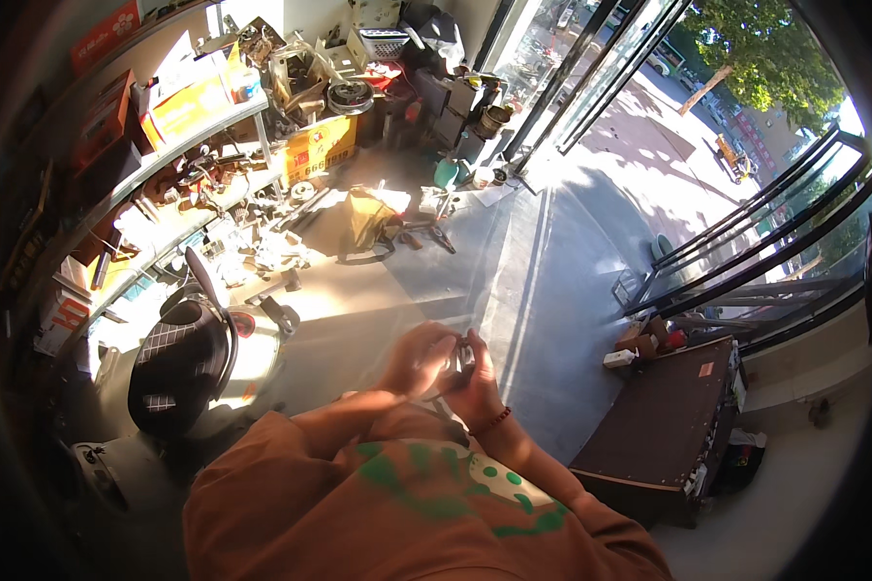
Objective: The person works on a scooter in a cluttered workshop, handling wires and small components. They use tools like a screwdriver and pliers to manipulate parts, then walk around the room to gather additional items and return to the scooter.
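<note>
Both hands meet in front of the person's chest, above a grey concrete floor point(552, 281). The left hand point(419, 356) is curled, its fingers closed against a small dark object point(463, 356); the right hand point(475, 387), with a red cord bracelet point(499, 418) at the wrist, wraps the same object from below. The object is too small and shadowed to tell its kind.

To the left stands a scooter with a black quilted seat point(176, 363). Along the left wall, metal shelves point(179, 145) carry orange and yellow cardboard boxes point(189, 107), whose contents cannot be seen, and loose metal parts. A yellow box point(320, 147) stands on the floor beside scattered tools and a tan cloth bag point(368, 221). At right, a dark brown cabinet point(664, 426) bears small boxes point(639, 344) at its far edge, beside glass doors point(746, 242).
</note>
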Motion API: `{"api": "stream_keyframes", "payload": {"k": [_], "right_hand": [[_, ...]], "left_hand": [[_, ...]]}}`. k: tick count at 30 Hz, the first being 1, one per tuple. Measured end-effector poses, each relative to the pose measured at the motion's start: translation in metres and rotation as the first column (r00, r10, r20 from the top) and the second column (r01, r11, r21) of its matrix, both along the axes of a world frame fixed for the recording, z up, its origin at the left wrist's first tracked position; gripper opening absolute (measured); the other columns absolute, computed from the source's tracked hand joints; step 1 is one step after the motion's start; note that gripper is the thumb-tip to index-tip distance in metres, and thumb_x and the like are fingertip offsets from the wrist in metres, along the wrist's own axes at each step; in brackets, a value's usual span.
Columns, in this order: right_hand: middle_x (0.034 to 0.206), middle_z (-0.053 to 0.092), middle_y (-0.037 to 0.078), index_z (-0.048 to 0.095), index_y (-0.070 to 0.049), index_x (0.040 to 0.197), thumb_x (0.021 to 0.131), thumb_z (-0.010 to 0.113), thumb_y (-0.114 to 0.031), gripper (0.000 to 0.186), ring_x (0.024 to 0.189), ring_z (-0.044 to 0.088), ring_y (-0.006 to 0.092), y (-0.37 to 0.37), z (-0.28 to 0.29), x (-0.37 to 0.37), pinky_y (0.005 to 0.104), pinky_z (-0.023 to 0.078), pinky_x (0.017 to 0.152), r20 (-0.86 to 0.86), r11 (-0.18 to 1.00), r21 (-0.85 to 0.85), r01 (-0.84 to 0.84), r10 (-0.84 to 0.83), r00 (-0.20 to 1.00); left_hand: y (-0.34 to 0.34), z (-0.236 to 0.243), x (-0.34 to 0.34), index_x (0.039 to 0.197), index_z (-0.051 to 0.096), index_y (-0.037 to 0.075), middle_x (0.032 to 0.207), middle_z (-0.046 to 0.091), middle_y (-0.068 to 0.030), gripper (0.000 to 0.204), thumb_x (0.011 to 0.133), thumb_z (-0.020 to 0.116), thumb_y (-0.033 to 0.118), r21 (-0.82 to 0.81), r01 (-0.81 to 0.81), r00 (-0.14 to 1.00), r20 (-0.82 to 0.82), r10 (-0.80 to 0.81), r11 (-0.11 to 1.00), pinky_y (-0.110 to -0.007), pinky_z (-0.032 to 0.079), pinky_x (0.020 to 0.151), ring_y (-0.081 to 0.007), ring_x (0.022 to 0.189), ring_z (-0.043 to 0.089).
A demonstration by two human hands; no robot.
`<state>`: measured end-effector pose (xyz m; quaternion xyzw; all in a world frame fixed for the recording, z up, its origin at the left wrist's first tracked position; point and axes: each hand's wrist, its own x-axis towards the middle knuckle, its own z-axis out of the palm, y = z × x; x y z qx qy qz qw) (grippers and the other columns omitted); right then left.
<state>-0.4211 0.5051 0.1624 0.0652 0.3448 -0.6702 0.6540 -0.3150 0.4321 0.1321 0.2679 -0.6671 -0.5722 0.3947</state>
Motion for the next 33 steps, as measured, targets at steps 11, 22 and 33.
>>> {"api": "stream_keyframes", "payload": {"k": [11,22,33], "right_hand": [[0.102,0.065,0.013,0.058,-0.003,0.099,0.091,0.061,-0.037,0.035,0.098,0.061,0.0236,-0.245,-0.003,-0.111,0.0351,0.048,0.093,0.146,0.980,-0.162,0.116,-0.093,0.985],[0.122,0.058,0.015,0.052,-0.007,0.126,0.092,0.053,-0.042,0.049,0.105,0.060,0.0300,-0.478,-0.002,-0.146,0.0427,0.050,0.094,0.154,0.961,-0.147,-0.232,0.254,0.955],[0.106,0.066,0.020,0.057,0.003,0.108,0.086,0.064,-0.044,0.052,0.097,0.065,0.0359,-0.693,-0.057,-0.080,0.0473,0.052,0.093,0.339,0.938,0.115,-0.326,0.271,0.901]], "left_hand": [[-0.208,0.004,-0.153,0.097,0.059,0.001,0.094,0.065,-0.0096,0.027,0.100,0.039,0.019,0.477,-0.321,0.802,-0.324,0.502,0.819,-0.030,0.047,0.085,-0.0161,0.089,0.062],[-0.419,-0.013,-0.189,0.097,0.055,0.003,0.091,0.065,-0.0109,0.025,0.097,0.052,0.028,0.832,-0.437,0.143,-0.309,0.940,0.341,-0.030,0.050,0.080,-0.0193,0.087,0.063],[-0.636,-0.039,-0.109,0.079,0.053,0.013,0.069,0.061,-0.0021,0.023,0.094,0.044,0.028,0.890,-0.454,0.183,0.128,0.975,-0.032,-0.023,0.029,0.036,-0.0093,0.043,0.043]]}}
